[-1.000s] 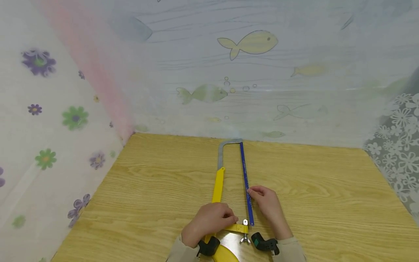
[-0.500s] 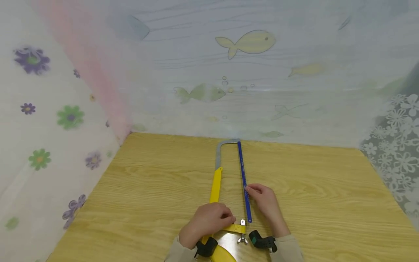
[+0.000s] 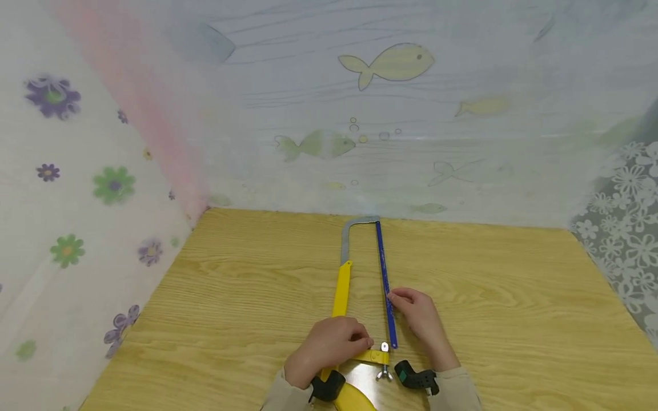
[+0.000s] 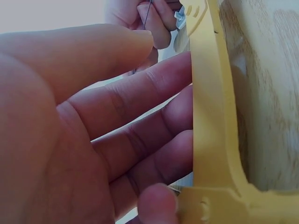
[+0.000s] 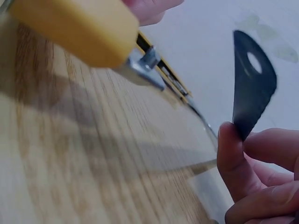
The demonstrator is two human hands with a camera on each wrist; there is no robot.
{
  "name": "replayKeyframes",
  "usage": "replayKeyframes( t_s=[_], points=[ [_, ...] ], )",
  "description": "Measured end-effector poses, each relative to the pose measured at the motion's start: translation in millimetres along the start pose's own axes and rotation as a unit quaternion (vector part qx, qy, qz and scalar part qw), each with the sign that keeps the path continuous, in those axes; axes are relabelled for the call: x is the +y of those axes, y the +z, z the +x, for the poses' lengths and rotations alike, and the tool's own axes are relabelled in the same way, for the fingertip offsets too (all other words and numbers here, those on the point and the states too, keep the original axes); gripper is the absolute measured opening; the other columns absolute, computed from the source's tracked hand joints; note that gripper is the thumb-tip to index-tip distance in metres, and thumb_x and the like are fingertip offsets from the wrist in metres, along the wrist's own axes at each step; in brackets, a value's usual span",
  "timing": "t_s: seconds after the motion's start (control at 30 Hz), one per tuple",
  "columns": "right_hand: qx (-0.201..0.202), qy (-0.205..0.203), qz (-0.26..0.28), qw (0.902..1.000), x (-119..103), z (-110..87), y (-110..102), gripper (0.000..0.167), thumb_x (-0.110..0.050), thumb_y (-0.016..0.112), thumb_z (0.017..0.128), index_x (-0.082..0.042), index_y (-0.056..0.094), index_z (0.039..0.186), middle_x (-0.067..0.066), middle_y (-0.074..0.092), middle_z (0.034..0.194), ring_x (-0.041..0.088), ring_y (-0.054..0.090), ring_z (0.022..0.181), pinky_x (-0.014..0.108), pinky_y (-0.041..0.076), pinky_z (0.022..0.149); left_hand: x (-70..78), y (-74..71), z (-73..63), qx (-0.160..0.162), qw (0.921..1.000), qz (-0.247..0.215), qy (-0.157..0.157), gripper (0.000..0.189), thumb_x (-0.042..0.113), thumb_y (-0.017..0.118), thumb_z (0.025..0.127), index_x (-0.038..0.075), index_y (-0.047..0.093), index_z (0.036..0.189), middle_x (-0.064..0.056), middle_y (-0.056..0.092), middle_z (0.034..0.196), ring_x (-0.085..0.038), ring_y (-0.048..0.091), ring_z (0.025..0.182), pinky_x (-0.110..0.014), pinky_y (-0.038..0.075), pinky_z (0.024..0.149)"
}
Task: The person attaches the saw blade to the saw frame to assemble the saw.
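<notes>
A hacksaw frame (image 3: 341,290) lies on the wood-grain table, its yellow handle end near me and its grey bow at the far side. My left hand (image 3: 331,345) holds its yellow short arm; in the left wrist view the fingers bend against that arm (image 4: 212,116), tips hidden, while the thumb stands off it. Between thumb and fingertips, my right hand (image 3: 418,317) pinches a blue saw blade (image 3: 383,265). The blade's far end meets the bow's tip. Its near end, with a hole (image 5: 254,61), is beside the pin of the wing-nut bolt (image 3: 384,362), apart from it.
A wall sheet printed with fish (image 3: 401,63) hangs behind the table (image 3: 488,268), close to the saw's bow. Flower-printed sheets (image 3: 114,185) flank the left side, and white lace-like flowers (image 3: 629,177) stand at the right.
The blade's near end has shifted slightly away from me along the bolt. Both hands keep their holds, and the frame stays in place; the head view sways a little.
</notes>
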State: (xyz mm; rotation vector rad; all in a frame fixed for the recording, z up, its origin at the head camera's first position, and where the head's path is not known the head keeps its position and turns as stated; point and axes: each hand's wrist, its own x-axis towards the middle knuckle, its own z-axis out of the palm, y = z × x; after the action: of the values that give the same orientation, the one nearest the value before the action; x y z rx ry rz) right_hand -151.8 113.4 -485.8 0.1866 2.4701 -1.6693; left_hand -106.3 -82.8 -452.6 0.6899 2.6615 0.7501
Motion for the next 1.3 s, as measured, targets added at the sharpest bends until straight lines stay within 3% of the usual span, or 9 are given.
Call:
replayKeyframes(
  t_s=[0.23,0.37,0.43,0.63,0.93,1.07,1.3],
  points=[
    [-0.029,0.002,0.002,0.9996,-4,-2.0,-1,0.035,-0.031,0.063,0.082,-0.007,0.064,0.107,0.004,0.063,0.1,0.016,0.053,0.094,0.033,0.039,0.081,-3.2,-0.7,0.2,-0.002,1.0,0.005,0.002,0.025,0.041,0.052,0.087,0.026,0.07,0.079,0.019,0.054,0.071,0.002,0.046,0.06,-0.02,0.037,0.055],
    [-0.067,0.004,0.009,0.9977,-6,-2.1,-3,0.043,-0.028,0.066,0.08,-0.008,0.059,0.117,0.003,0.062,0.083,0.013,0.048,0.073,0.029,0.036,0.069,-4.2,-1.8,1.0,0.0,1.0,0.004,0.001,0.026,0.041,0.052,0.087,0.025,0.07,0.077,0.018,0.052,0.069,0.0,0.044,0.058,-0.02,0.036,0.054],
    [-0.089,0.004,0.006,0.996,-7,-2.6,-4,0.048,-0.026,0.068,0.078,-0.007,0.055,0.121,0.003,0.06,0.079,0.013,0.046,0.07,0.028,0.035,0.068,-4.4,-2.3,1.4,0.0,1.0,0.003,0.002,0.026,0.042,0.052,0.087,0.025,0.07,0.078,0.018,0.052,0.069,0.0,0.044,0.058,-0.02,0.036,0.054],
    [-0.15,-0.017,-0.004,0.9885,-7,-6.1,-8,0.06,-0.025,0.068,0.079,-0.004,0.044,0.129,0.003,0.064,0.082,0.015,0.055,0.082,0.032,0.036,0.079,-3.6,-4.2,1.3,0.0,1.0,0.009,0.003,0.026,0.042,0.051,0.087,0.025,0.07,0.079,0.019,0.053,0.071,0.001,0.045,0.059,-0.02,0.037,0.055],
    [-0.212,-0.051,-0.004,0.9758,-5,-11.3,-12,0.068,-0.019,0.067,0.08,-0.001,0.032,0.136,0.005,0.065,0.081,0.018,0.059,0.08,0.034,0.037,0.082,-0.7,-3.1,1.6,-0.007,0.9998,0.013,-0.009,0.026,0.044,0.051,0.087,0.026,0.07,0.08,0.018,0.053,0.073,0.0,0.046,0.061,-0.02,0.037,0.056],
    [-0.233,-0.057,-0.002,0.9708,-2,-14.1,-14,0.074,-0.019,0.068,0.079,0.0,0.026,0.138,0.006,0.065,0.081,0.018,0.059,0.077,0.03,0.039,0.076,-1.6,-1.1,1.7,-0.005,0.9999,0.013,-0.003,0.026,0.043,0.051,0.087,0.026,0.07,0.081,0.018,0.054,0.074,0.001,0.047,0.062,-0.02,0.037,0.056],
    [-0.252,-0.042,0.016,0.9665,4,-20.6,-13,0.077,-0.019,0.067,0.08,0.001,0.022,0.139,0.009,0.066,0.082,0.012,0.046,0.054,0.023,0.031,0.047,-1.1,-1.1,-0.1,-0.007,0.9999,0.015,-0.004,0.026,0.043,0.051,0.087,0.026,0.07,0.082,0.018,0.055,0.076,0.001,0.047,0.063,-0.02,0.038,0.058]
  ],
)
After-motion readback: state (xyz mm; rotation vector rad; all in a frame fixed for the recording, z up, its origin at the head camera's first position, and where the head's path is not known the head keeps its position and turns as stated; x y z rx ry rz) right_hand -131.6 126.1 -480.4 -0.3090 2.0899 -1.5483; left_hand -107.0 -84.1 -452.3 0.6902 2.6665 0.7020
